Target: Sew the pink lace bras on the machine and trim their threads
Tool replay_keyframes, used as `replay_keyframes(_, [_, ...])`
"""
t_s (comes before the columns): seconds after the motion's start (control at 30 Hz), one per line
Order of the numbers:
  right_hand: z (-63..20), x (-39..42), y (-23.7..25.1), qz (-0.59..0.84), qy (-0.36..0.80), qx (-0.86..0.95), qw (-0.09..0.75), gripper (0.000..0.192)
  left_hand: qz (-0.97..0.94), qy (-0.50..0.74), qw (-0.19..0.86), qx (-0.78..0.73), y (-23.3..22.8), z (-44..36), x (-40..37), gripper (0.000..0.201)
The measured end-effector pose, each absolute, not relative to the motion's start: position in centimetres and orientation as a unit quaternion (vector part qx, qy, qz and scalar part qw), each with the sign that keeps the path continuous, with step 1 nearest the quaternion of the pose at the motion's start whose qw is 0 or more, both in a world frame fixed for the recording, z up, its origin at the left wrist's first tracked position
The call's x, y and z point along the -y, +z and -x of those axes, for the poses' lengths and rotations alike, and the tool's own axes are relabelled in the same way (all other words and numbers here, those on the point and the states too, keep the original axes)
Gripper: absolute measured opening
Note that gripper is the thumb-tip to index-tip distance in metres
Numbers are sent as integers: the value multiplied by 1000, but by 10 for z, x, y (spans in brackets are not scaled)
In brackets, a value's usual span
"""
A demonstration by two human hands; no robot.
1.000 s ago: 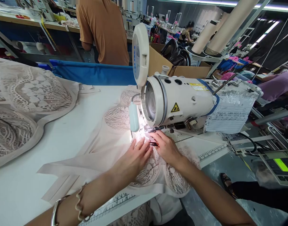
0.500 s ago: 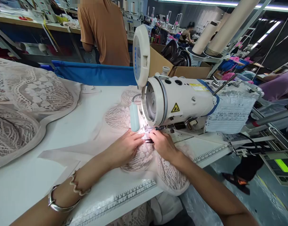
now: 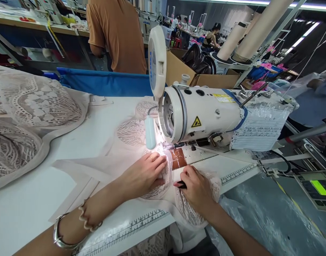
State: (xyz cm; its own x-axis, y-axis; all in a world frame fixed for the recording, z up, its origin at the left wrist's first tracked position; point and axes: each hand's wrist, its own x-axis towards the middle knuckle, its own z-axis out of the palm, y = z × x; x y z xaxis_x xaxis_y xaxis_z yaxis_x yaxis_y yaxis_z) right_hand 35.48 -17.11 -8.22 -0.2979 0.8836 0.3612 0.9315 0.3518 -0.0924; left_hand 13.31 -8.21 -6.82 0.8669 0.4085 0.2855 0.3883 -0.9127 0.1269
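Note:
A pale pink lace bra (image 3: 131, 133) lies on the white table under the head of a sewing machine (image 3: 205, 112). My left hand (image 3: 147, 174) rests palm down on the lace by the lit needle area, its fingers stretched out and slightly bent. Closer to the table's front edge, my right hand (image 3: 196, 188) is closed around small black thread snips (image 3: 182, 184), mostly hidden in the fingers. Beneath that hand is a lace cup (image 3: 189, 209) of the same bra. A brown plate (image 3: 178, 158) shows beside the needle area.
More lace bra pieces (image 3: 45, 106) lie on the left of the table. A printed ruler (image 3: 141, 227) runs along the front edge. A pale blue lamp (image 3: 150, 133) hangs beside the machine head. A cardboard box (image 3: 216, 81) stands behind, and a person in a brown shirt (image 3: 117, 39) is beyond.
My right hand has moved back from the needle area toward me, carrying the snips. My left hand stays on the lace, its fingers shifted slightly. The brown plate has come into view.

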Motion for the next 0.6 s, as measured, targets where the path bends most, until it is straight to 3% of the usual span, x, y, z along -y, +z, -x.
replay_keyframes(0.1, [-365,157,-83,495,-53,849,178,37,-966,177,12,-188,-70,-135,81,23])
replay_keyframes(0.23, [-375,130,-68,537,-5,839,86,16,-960,219,50,-168,-72,-136,78,27])
replay_keyframes(0.3, [-375,119,-58,558,36,828,24,52,-956,228,69,-172,-70,-135,77,25])
replay_keyframes(0.37, [-372,112,-49,552,68,831,-28,77,-954,229,79,-174,-69,-134,76,25])
replay_keyframes(0.6, [-360,99,-44,547,62,830,-85,78,-953,222,72,-194,-70,-132,77,29])
